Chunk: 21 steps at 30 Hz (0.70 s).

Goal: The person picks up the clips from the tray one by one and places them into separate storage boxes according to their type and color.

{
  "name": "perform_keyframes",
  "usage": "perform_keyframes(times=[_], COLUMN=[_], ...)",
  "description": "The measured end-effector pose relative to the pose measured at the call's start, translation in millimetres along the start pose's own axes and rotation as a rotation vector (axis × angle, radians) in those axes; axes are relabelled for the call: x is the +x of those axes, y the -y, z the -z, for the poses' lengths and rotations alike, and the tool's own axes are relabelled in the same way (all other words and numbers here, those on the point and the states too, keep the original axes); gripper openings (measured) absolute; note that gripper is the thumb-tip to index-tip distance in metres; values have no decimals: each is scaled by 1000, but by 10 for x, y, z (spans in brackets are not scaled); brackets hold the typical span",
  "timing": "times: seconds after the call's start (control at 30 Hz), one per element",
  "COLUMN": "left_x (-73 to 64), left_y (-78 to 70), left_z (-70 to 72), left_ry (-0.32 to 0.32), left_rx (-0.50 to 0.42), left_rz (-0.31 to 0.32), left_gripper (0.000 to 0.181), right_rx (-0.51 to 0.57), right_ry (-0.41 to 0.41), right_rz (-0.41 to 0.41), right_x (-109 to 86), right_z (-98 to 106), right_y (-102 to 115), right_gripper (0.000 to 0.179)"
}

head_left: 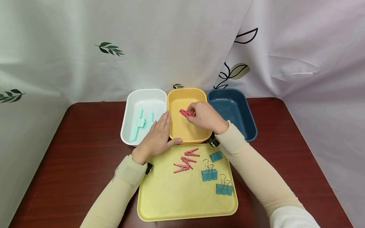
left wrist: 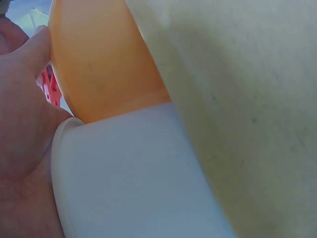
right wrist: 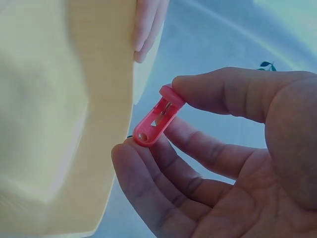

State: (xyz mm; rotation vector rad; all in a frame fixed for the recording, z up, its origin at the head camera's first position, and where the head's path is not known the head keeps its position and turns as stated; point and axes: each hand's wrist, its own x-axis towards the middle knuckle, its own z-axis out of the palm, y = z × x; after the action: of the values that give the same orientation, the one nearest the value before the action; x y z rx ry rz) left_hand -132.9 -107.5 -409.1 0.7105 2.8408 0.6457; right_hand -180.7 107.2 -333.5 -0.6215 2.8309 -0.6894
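Over the yellow bin (head_left: 176, 133), my right hand (head_left: 206, 115) pinches a red clothespin (head_left: 186, 113) between thumb and fingers. Close up in the right wrist view, the clothespin (right wrist: 157, 120) shows a metal spring. My left hand (head_left: 156, 137) lies with straight fingers on the adjoining rims of the white bin (head_left: 125, 126) and the yellow one, its thumb along the yellow bin's front rim. Three pinkish-red clothespins (head_left: 181, 167) lie on the pale yellow tray (head_left: 171, 202) in front. Two mint-green, ruler-like plastic clips (head_left: 138, 125) are in the white bin.
A dark blue bin (head_left: 242, 114) adjoins the yellow one on the right. Three teal binder clips (head_left: 209, 175) lie along the tray's right side. All stands on a reddish-brown table (head_left: 85, 152), with a patterned white curtain (head_left: 156, 47) behind.
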Motion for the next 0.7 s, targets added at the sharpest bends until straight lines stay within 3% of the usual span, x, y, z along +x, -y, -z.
perform_keyframes(times=[0.33,0.7], left_x=[-2,-5], left_y=[12,17], left_z=[-2,-11], left_ry=[-4,10], left_rx=[6,2], left_rz=[-1,5], left_gripper=[107,106], right_rx=[5,2], right_ry=[29,52], right_rz=[-59,-66], right_x=[185,419], right_z=[-1,1], right_y=[-27,-123], right_gripper=[25,19])
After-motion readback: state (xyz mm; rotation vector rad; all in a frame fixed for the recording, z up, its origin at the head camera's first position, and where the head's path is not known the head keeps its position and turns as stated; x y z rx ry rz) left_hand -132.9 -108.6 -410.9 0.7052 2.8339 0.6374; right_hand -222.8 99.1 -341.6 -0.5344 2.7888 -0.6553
